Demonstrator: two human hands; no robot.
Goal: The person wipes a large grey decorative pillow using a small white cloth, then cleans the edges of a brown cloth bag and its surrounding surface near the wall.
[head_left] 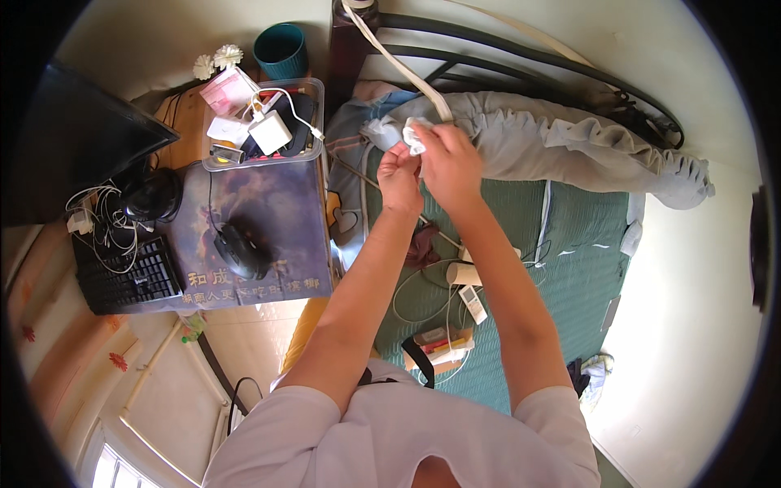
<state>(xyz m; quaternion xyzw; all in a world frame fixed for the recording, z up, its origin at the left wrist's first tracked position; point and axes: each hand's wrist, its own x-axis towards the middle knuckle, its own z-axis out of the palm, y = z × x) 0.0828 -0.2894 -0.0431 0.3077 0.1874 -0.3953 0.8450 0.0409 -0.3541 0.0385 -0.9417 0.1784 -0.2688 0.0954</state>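
Both arms reach forward over the head end of the bed. Between the fingers of my right hand is a crumpled white tissue. Close beside it, my left hand is closed, its thumb and fingertips pressed together just below the tissue. What those fingers pinch, if anything, I cannot make out. A flat beige strip slants down from the bedpost and ends behind my right hand. Just beyond the hands lies a long grey gathered cushion against the headboard.
A desk at left holds a clear plastic box of chargers, a black mouse, a keyboard, a monitor and a teal pot. On the green bed mat lie a white remote, cables and an open box.
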